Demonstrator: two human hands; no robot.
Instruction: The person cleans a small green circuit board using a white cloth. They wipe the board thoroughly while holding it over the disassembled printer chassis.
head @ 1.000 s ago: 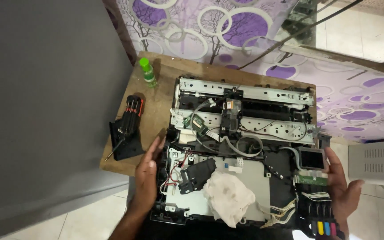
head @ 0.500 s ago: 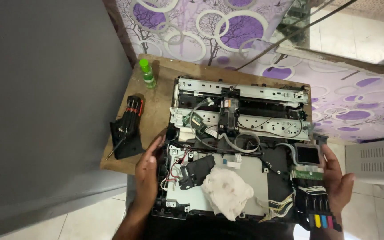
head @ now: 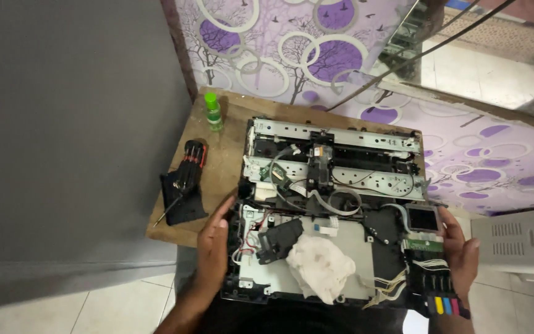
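Tiled floor, purple wallpaper with white circles and bare trees, big grey panel filling the left side. Small wooden table [head: 230, 136] in the middle, carrying an opened-up printer [head: 332, 210] with the cover off and the insides showing.

Left hand [head: 212, 247] flat against the printer's left edge, fingers spread and pressed on the black frame, not wrapped round anything. Right hand [head: 461, 253] on the right edge, fingers curled loosely around the side just beside the small display screen [head: 423, 218] and the green circuit board [head: 426, 245] under it. So both hands bracing the chassis from either side, neither one closed tight on a loose part.

Inside the printer: two metal rails [head: 335, 154] running across the back half, black print carriage [head: 319, 164] sitting mid-rail, flat grey ribbon cable [head: 335, 201] looping down from it. Crumpled white cloth [head: 319, 266] lying on the grey metal plate near the front, touching a black plastic module [head: 279, 238] with red and white wires. Ink tank block [head: 443, 303] at the front right corner, yellow, cyan and magenta windows visible.

On the bare table left of the printer: green-capped small bottle [head: 213, 111] upright near the back corner, and a black screwdriver set [head: 183, 185] with red-tipped handles lying open, well apart from the left hand. Grey vented box [head: 517, 241] off to the right, past the right hand.
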